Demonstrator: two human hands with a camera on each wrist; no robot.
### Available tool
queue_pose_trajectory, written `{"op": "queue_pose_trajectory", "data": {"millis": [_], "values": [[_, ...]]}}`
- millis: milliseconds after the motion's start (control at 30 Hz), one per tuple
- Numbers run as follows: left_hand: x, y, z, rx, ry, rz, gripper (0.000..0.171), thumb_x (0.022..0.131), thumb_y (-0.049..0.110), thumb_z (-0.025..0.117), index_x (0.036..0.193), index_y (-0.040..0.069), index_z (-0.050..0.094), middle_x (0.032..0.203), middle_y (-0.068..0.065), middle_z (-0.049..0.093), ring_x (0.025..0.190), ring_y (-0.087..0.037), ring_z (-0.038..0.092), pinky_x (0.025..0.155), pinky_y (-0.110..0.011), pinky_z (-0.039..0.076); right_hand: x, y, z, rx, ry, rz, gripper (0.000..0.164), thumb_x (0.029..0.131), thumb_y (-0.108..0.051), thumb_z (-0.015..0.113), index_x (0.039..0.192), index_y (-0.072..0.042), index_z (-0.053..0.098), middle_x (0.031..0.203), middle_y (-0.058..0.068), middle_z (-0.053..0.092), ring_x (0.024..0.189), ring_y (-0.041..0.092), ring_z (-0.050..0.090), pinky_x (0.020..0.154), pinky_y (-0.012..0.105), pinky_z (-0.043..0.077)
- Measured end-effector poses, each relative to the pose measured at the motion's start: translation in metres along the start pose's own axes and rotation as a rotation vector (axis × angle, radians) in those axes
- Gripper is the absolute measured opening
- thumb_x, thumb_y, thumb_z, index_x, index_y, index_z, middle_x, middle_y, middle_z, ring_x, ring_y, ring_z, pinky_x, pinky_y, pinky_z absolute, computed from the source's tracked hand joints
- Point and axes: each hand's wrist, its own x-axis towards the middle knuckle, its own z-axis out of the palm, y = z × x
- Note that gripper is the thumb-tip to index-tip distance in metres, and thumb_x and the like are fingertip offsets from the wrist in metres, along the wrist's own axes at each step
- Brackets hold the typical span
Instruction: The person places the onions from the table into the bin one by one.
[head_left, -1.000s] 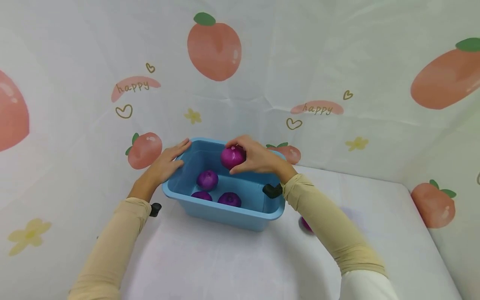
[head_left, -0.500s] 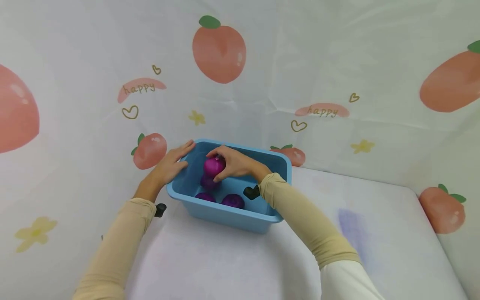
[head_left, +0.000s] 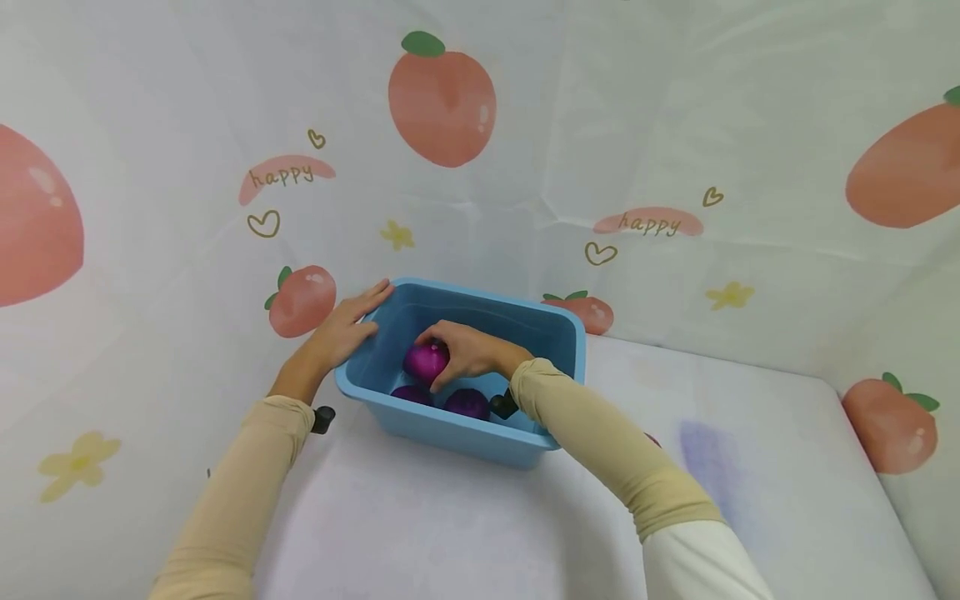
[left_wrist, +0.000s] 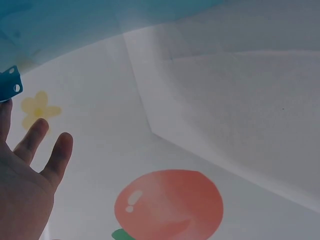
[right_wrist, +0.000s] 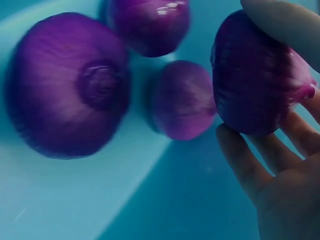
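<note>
A light blue plastic basin (head_left: 457, 437) stands on the white-covered table. Inside it, my right hand (head_left: 474, 350) holds a red onion (head_left: 426, 362) between thumb and fingers, low near the basin's left end. The right wrist view shows this held onion (right_wrist: 252, 75) at the upper right, with three more onions beside it: a large one (right_wrist: 70, 85), a shiny one (right_wrist: 149, 22) and a smaller one (right_wrist: 183, 100). My left hand (head_left: 337, 333) rests on the basin's left rim with straight fingers; the left wrist view shows that hand (left_wrist: 25, 190) under the blue edge.
A purple sliver of another onion (head_left: 653, 439) peeks out behind my right sleeve on the table. A white cloth wall (head_left: 487, 242) printed with fruit rises right behind the basin. A bluish stain (head_left: 708, 458) marks the table cover at the right.
My right hand has carried the onion left and down, from the height of the basin's far rim to deep inside. The left hand stays on the rim, and the head view has shifted slightly.
</note>
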Motion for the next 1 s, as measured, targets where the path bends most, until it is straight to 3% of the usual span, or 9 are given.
{"op": "queue_pose_trajectory", "data": {"millis": [167,467,700,1000], "values": [[-0.0005,-0.0013,-0.0006,-0.006,0.003,0.008,0.069,0.096,0.019,0.041,0.161,0.036,0.026,0.172,0.010,0.019,0.160,-0.039,0.017,0.118,-0.074,0.026,0.0043,0.0007,0.0069,-0.018,-0.049,-0.014,0.078,0.077,-0.030,0.089,0.144,-0.010,0.053,0.135,0.007,0.056,0.123,0.019,0.055,0.099,0.027,0.055],[-0.0014,-0.0004,-0.0002,-0.025,0.004,0.010,0.069,0.096,0.019,0.041,0.161,0.035,0.027,0.172,0.010,0.019,0.160,-0.039,0.017,0.119,-0.074,0.025,0.0037,-0.0002,0.0079,-0.034,-0.063,-0.001,0.077,0.077,-0.030,0.089,0.143,-0.011,0.054,0.136,0.007,0.055,0.123,0.019,0.055,0.101,0.028,0.054],[-0.0013,0.0004,0.0005,-0.015,0.004,-0.003,0.070,0.095,0.021,0.043,0.162,0.035,0.026,0.172,0.012,0.018,0.160,-0.039,0.017,0.118,-0.075,0.024,0.0024,0.0005,0.0078,0.008,-0.097,0.024,0.082,0.079,-0.031,0.087,0.149,-0.012,0.048,0.145,0.010,0.051,0.133,0.026,0.051,0.114,0.040,0.047],[-0.0018,0.0002,0.0002,-0.017,-0.001,-0.022,0.070,0.096,0.022,0.043,0.161,0.039,0.024,0.172,0.013,0.017,0.160,-0.039,0.015,0.118,-0.076,0.022,0.0006,0.0012,0.0059,0.041,-0.129,0.053,0.083,0.081,-0.031,0.085,0.151,-0.012,0.045,0.150,0.013,0.049,0.139,0.031,0.050,0.117,0.045,0.044]]}}
